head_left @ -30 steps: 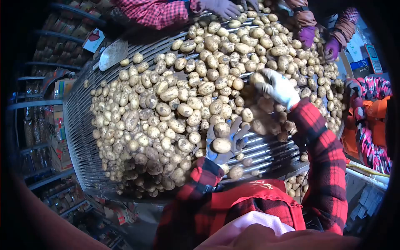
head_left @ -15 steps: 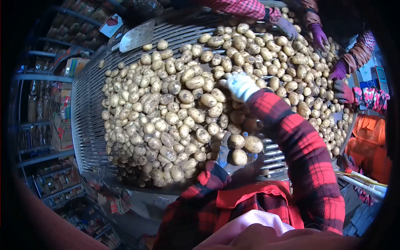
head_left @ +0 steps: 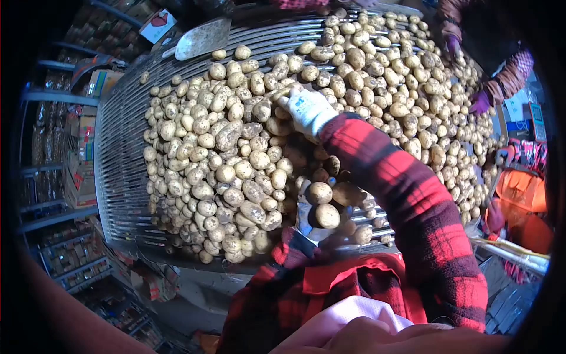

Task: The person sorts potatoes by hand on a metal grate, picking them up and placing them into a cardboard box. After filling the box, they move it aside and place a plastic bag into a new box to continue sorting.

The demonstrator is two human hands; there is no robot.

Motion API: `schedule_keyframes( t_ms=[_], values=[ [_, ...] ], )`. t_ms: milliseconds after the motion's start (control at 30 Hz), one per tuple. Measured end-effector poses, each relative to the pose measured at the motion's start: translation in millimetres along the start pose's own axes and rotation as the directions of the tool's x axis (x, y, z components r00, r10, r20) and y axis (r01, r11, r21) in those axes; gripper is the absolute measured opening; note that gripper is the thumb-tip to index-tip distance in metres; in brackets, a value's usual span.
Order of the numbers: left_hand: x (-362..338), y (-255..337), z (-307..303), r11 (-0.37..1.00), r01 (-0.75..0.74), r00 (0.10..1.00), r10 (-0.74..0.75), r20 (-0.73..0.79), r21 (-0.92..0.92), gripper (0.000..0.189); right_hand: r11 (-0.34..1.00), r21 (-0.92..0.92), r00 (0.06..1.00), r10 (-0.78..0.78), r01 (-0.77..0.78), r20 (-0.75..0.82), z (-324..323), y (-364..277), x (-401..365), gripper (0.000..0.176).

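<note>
Many soil-marked potatoes (head_left: pixel 200 141) are heaped on a slatted metal table (head_left: pixel 127 171). My right hand (head_left: pixel 309 112), in a white glove with blue print, reaches across the heap. Its fingers curl down onto a potato at the edge of the left-hand pile; the fingertips are partly hidden. Close to my body, my left hand (head_left: pixel 305 217), in a grey-blue glove, cups a potato (head_left: pixel 327 216) and another potato (head_left: pixel 320 193) above it. Dark shadow lies between my hands and hides some potatoes there.
A metal scoop (head_left: pixel 203 40) rests at the far left of the table. Co-workers' purple-gloved hands (head_left: pixel 480 102) are among potatoes at the right. Orange sacks (head_left: pixel 522 190) stand right, cartons (head_left: pixel 85 177) and shelving (head_left: pixel 59 96) left.
My right hand has moved left and slightly farther away over the pile. Potatoes around my left hand have shifted, with some blurred beside it. A co-worker's hand at the top has withdrawn.
</note>
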State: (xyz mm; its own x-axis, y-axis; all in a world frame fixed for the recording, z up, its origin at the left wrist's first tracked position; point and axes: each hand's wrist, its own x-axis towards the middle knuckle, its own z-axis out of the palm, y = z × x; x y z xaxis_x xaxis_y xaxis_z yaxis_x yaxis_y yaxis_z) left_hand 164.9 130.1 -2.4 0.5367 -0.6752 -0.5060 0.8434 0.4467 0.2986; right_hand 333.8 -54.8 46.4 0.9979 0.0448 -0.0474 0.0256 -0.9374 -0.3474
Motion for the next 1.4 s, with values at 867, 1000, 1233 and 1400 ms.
schedule_keyframes(
  t_ms=[867, 1000, 1233, 1400],
  values=[
    [4, -57, 67, 0.776, 0.63, 0.773, -0.629, 0.085, 0.013, 0.067, -0.844, 0.46, 0.924, 0.365, 0.276, 0.116, 94, -3, -452, 0.051],
    [-5, -127, 90, 0.687, 0.086, 0.546, -0.639, 0.543, 0.722, 0.05, -0.059, 0.971, 0.673, 0.73, 0.23, -0.115, 98, -31, -551, 0.045],
    [-22, -308, 122, 0.523, 0.239, 0.311, -0.839, 0.446, 0.818, 0.06, -0.425, 0.451, 0.376, 0.905, 0.785, 0.199, 84, -25, -678, 0.046],
    [-22, -296, 104, 0.269, -0.185, 0.442, -0.836, 0.325, 0.945, 0.055, -0.034, 0.892, 0.048, 0.999, 0.45, 0.013, 151, 26, -727, 0.061]
  ],
)
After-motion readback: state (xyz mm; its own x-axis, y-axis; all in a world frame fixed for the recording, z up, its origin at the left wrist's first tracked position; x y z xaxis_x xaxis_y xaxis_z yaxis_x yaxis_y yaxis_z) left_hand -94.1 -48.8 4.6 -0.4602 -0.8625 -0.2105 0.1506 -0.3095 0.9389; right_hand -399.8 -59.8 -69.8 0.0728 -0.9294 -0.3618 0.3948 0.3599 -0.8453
